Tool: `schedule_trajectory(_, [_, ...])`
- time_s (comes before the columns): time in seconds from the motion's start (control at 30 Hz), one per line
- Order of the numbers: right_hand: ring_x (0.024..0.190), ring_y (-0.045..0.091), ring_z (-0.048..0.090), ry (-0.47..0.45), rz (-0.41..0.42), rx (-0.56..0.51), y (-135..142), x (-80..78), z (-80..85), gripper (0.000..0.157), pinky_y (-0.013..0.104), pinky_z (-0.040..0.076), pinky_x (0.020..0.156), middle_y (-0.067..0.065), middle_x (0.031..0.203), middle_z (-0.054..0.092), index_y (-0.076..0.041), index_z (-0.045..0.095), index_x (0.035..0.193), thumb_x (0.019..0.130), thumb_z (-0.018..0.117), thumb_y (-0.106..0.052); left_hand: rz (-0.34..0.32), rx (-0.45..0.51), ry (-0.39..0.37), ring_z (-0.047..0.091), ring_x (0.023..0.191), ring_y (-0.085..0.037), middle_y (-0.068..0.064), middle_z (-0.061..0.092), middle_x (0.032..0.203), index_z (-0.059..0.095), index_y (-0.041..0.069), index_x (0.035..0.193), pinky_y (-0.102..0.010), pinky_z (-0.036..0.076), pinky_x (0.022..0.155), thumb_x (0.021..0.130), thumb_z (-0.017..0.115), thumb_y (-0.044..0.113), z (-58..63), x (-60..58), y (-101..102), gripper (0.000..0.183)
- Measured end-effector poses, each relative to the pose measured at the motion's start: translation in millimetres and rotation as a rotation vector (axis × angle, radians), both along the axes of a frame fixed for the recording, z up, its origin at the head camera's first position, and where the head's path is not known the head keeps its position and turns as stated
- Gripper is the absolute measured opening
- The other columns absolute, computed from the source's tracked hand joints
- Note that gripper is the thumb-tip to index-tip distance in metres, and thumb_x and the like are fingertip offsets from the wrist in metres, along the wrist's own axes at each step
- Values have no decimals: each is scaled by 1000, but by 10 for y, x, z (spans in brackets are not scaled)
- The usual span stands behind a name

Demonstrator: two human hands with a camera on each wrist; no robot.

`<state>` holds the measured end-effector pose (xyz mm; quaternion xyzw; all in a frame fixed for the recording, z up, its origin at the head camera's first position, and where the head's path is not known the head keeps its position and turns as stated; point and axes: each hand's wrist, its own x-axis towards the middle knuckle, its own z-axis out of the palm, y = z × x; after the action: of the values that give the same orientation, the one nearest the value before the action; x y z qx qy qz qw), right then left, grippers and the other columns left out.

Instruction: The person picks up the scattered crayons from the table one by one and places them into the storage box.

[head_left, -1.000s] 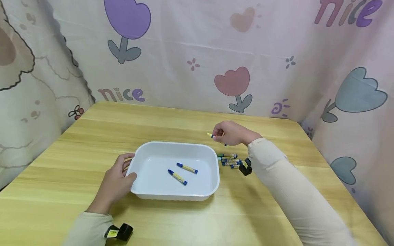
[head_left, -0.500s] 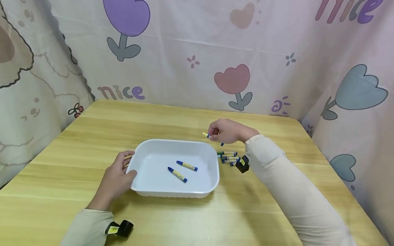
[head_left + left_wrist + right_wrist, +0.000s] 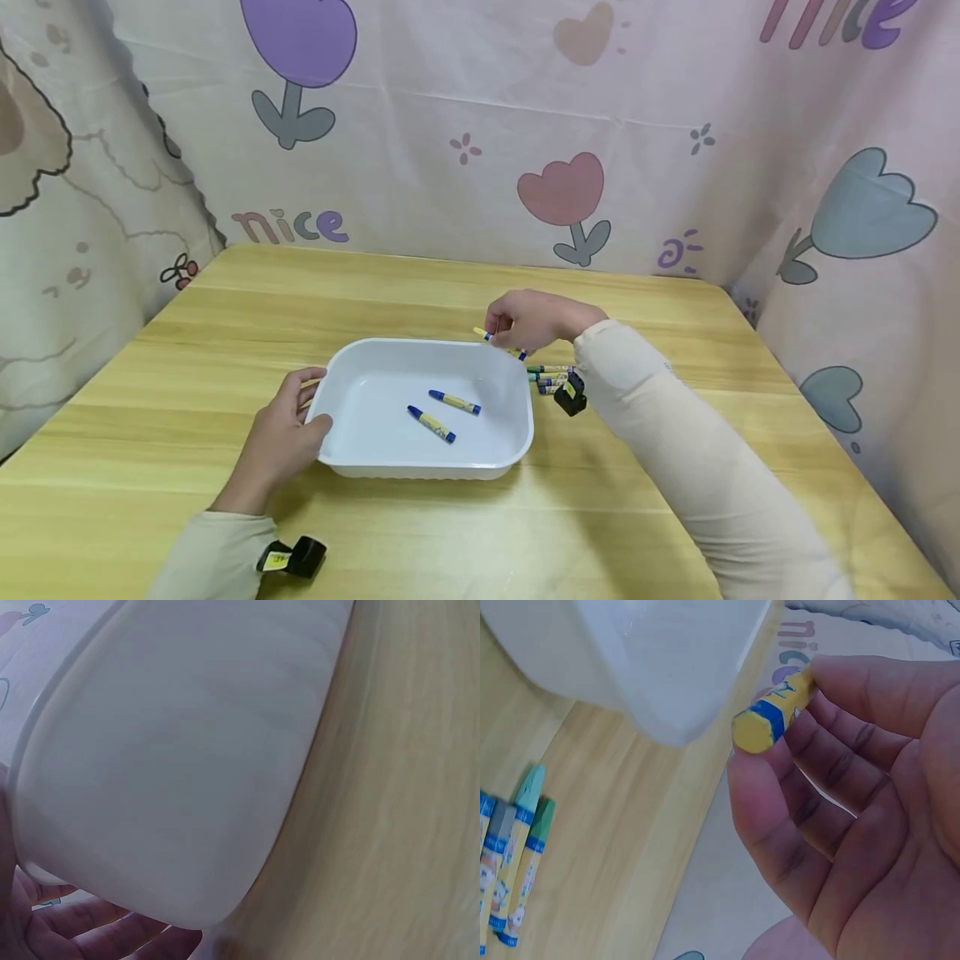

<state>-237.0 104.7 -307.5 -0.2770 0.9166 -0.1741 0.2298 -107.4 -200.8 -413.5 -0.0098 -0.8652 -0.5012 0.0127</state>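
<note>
A white plastic tub (image 3: 367,442) stands mid-table with two blue crayons (image 3: 431,424) lying in it. My left hand (image 3: 281,437) grips its left end, thumb over the rim and fingers along the outer wall; in the left wrist view those fingers (image 3: 97,926) show beneath the tub's side. Just past the tub's far right corner, my right hand (image 3: 531,319) pinches a yellow crayon (image 3: 769,720) between thumb and fingertips. The crayon's blunt end faces the right wrist camera, while its pointed tip sticks out leftward in the head view.
Several crayons (image 3: 551,369) lie in a loose pile right of the tub, partly hidden by the right wrist's black camera (image 3: 572,394); green and grey tips show in the right wrist view. A printed curtain (image 3: 420,200) hangs behind the wooden table (image 3: 300,292).
My right hand has moved left with the yellow crayon, from above the crayon pile to the tub's far right corner. My left hand keeps its grip on the tub.
</note>
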Motion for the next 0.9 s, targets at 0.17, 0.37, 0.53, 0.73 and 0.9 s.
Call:
schedule_trajectory(0.17, [74,17,62,-17,-3,13,-114,3,-21,16,28,56,64,5,93,63,-9,62,109,97,59,-17,1,2,1,50,122,-45,-31,42,142,28,0,146,-47,54,83,91,48,0,-2,11,-5,59])
schedule_trajectory(0.37, [73,17,62,-36,-2,46,-238,20,-32,16,27,56,64,5,94,62,-10,61,110,97,59,-18,-3,1,-3,49,123,-45,-32,41,142,27,-1,146,-48,54,84,91,48,0,2,7,3,59])
schedule_trajectory(0.53, [73,16,62,-26,36,72,-343,27,-39,15,27,55,66,4,96,63,-10,61,110,97,59,-17,0,-3,-4,49,123,-45,-31,41,143,27,0,146,-49,54,84,91,48,1,19,2,4,59])
schedule_trajectory(0.73, [77,16,62,-52,48,95,-471,47,-62,21,28,56,69,4,99,62,-9,62,115,96,60,-18,0,1,-10,49,123,-45,-30,41,143,27,0,146,-49,54,84,91,48,1,16,5,8,59])
schedule_trajectory(0.9, [78,16,61,-64,59,105,-563,55,-87,23,29,56,71,3,100,61,-8,62,117,96,61,-18,-1,-1,-1,50,122,-45,-30,42,142,28,0,146,-50,54,83,91,48,1,19,-5,12,59])
